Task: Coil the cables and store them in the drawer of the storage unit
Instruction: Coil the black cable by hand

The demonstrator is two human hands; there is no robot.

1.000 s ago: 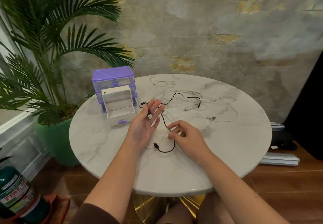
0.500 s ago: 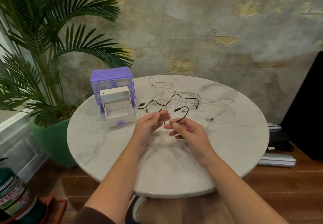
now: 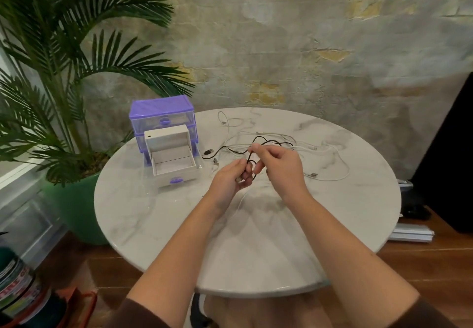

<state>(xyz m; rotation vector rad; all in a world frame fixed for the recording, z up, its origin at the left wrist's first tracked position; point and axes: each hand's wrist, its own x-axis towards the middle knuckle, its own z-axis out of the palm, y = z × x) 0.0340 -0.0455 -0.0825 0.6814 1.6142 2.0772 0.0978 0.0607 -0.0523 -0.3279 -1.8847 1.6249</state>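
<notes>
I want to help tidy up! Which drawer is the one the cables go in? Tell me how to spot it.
Look at the round marble table. On its left side, by the palm plant, stands a small purple storage unit. The drawer is the bottom one, white with a purple handle, pulled out toward the person and open on top, while the clear drawer above it is pushed shut.

No legible text in view. The label on the green cylinder (image 3: 15,292) at lower left carries red and white print, too blurred and cropped to read. Nothing else bears markings.
</notes>
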